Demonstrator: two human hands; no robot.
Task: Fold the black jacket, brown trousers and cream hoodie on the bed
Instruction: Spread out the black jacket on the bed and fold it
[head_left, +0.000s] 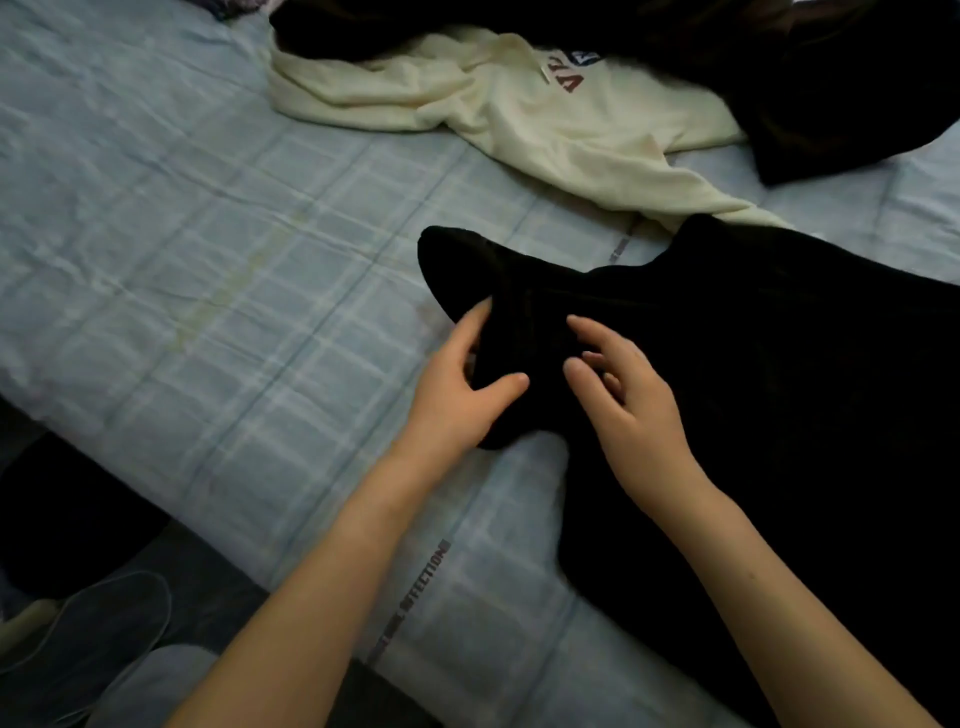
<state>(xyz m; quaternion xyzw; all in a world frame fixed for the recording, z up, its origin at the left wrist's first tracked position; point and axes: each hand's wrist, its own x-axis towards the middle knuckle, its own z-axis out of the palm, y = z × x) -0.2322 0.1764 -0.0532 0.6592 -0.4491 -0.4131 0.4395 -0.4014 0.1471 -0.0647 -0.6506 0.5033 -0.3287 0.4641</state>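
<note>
The black jacket (753, 395) lies spread over the right half of the bed, one sleeve reaching left towards the middle. My left hand (462, 379) grips that sleeve near its end, thumb on top and fingers along its left edge. My right hand (628, 395) hovers just over the sleeve to the right, fingers loosely curled and holding nothing. The cream hoodie (519, 109) lies crumpled at the far middle, red letters showing. A dark brownish garment (831, 78), probably the trousers, is heaped at the far right, partly over the hoodie.
The bed carries a pale blue checked sheet (208, 249), bare on its left half. Its near edge runs diagonally at the lower left. Below it are a dark floor and a grey slipper (104, 618).
</note>
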